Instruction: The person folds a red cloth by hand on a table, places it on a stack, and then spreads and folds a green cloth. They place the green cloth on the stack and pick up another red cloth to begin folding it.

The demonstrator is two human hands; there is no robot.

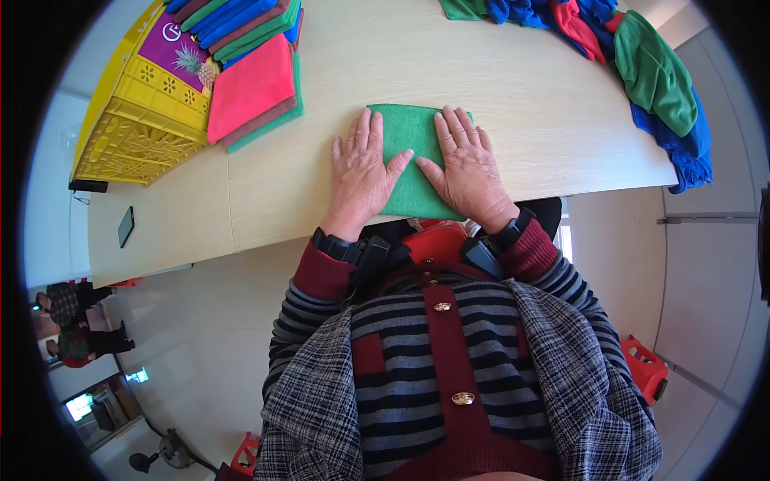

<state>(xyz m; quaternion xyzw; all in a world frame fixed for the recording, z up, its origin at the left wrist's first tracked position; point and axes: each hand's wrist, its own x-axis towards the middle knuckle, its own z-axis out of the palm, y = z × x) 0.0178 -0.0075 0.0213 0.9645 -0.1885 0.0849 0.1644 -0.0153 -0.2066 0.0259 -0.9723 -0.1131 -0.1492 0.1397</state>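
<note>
Resting flat on a folded green cloth (407, 192), the left hand (358, 172) and right hand (473, 176) have fingers straight and nearly together, thumbs spread inward; the cloth lies at the near edge of a pale surface (277, 188), right of stacked cloths (253, 84)

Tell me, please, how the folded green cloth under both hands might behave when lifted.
The folded green cloth would probably flop, since the loose green cloth at right lies crumpled. Lifted by one corner, it might unfold, as no tie is visible. It seems light, being a flat fabric bundle.
</note>
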